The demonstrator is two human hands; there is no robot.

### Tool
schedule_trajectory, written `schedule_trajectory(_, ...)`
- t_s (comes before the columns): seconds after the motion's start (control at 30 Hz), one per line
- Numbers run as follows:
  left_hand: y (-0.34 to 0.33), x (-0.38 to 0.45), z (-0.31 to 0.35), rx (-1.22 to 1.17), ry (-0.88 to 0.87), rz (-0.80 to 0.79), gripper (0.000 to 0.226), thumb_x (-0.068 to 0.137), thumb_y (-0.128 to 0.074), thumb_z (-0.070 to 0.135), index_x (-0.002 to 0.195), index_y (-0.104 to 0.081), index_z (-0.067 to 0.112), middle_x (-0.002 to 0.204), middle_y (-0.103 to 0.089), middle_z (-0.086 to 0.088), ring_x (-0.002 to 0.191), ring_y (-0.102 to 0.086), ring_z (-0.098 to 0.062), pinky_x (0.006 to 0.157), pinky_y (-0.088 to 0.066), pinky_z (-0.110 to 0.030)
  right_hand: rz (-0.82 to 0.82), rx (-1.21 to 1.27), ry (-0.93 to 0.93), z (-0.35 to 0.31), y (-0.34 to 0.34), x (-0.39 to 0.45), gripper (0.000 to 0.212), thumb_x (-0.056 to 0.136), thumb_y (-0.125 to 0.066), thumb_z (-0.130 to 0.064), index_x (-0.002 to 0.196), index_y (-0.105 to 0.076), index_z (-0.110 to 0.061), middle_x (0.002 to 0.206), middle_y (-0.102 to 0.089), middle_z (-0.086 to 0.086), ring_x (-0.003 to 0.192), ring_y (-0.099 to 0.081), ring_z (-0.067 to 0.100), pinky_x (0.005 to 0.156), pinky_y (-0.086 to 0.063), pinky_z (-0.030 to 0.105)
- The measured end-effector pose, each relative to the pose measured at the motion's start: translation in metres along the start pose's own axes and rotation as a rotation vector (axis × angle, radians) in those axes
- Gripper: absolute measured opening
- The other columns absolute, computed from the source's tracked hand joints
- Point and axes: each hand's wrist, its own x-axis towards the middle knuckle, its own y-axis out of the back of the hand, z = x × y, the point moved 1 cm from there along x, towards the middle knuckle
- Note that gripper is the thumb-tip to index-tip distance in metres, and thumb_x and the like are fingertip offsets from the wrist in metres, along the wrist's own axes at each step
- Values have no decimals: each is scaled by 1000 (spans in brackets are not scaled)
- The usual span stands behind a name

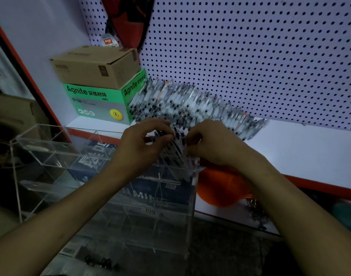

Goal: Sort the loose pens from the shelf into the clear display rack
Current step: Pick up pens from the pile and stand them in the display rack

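Far in front of me a white pegboard fills the wall, and a red and black bag hangs at its left edge with a small tag below it. At the far left a brown carton sits on top of a green box marked Agnite. Below and nearer, an orange cap lies on a lower white shelf, with a dark tangle of clips just to its right. A blue box stands left of the cap. Near me at the bottom left, small dark things lie on the floor, too dim to tell.
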Motion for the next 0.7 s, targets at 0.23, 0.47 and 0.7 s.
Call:
schedule_trajectory(0.23, 14, 21, 9, -89, 70, 70, 16, 93, -62, 12, 93, -71, 25, 92, -70, 12, 81, -66, 1, 69, -51, -12, 248, 295, -44, 24, 24, -4, 13, 96, -59, -12, 102, -70, -16, 88, -63, -7, 82, -63, 8, 79, -49, 28)
schedule_trajectory(0.47, 8, 79, -8, 179, -23, 0, 9, 89, -68, 10, 89, -74, 16, 81, -71, 3, 67, -61, -3, 68, -47, -11, 398, 280, -97, 41, 20, 15, 6, 92, -67, -16, 87, -71, -14, 75, -60, -16, 69, -56, -4, 71, -45, 17)
schedule_trajectory(0.7, -5, 136, -35, 610, -8, -148, 28, 89, -66, 14, 117, -69, 11, 123, -64, -15, 109, -59, -34, 93, -49, -42, 455, 169, -62, 45, 26, 71, 6, 90, -67, -14, 92, -71, -10, 78, -61, -9, 74, -58, 8, 77, -47, 21)
